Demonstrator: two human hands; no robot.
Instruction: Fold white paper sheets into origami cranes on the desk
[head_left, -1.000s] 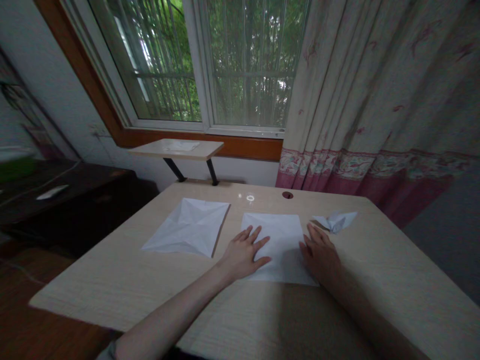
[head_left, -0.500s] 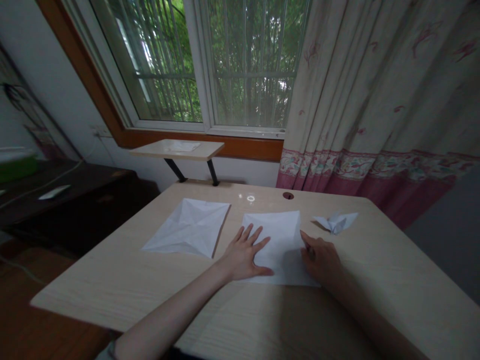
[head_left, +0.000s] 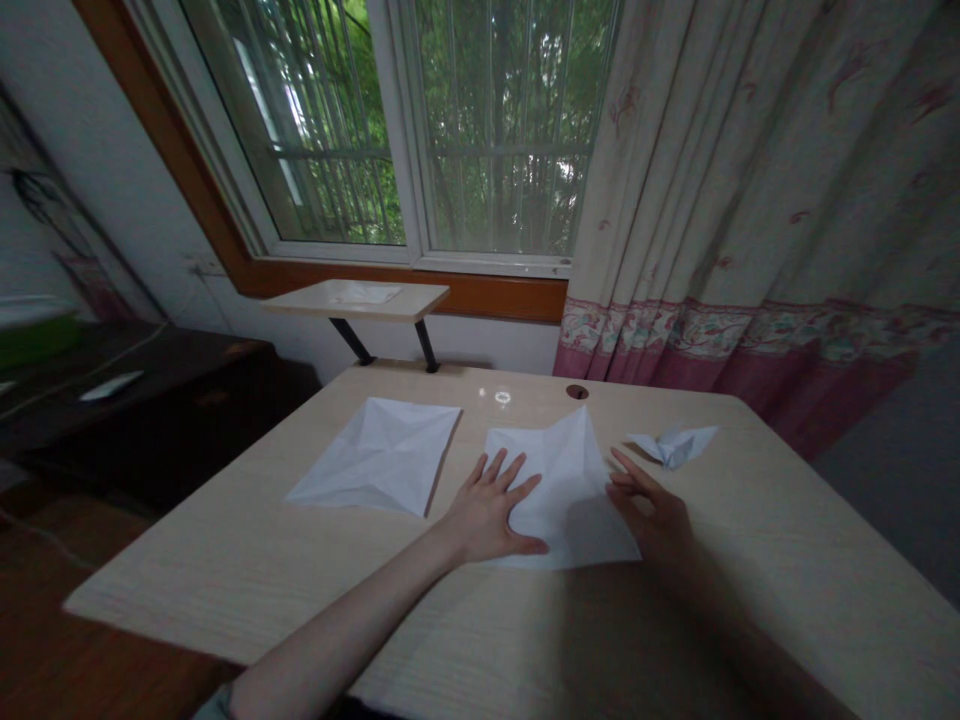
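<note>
A white sheet of paper (head_left: 574, 525) lies in front of me, its right side and far right corner lifted off the table. My left hand (head_left: 495, 510) rests flat on the sheet's left part, fingers spread. At the raised right edge, my right hand (head_left: 651, 508) pinches the paper between thumb and fingers, the index finger pointing out past the edge. Beyond that hand sits a folded paper crane (head_left: 673, 446), wings spread. To the left is a second white sheet (head_left: 379, 455), creased with crossing fold lines.
The pale wooden table (head_left: 300, 570) has a raised shelf (head_left: 315, 297) at the back with white paper (head_left: 367, 293) on it. A round cable hole (head_left: 577, 392) is near the far edge. Beyond are a window and curtain (head_left: 720, 340); a dark cabinet (head_left: 142, 400) stands at left.
The sheet's right side has risen, and its far right corner now bends up and inward. My right hand has shifted slightly right, index finger straighter. My left hand has stayed put.
</note>
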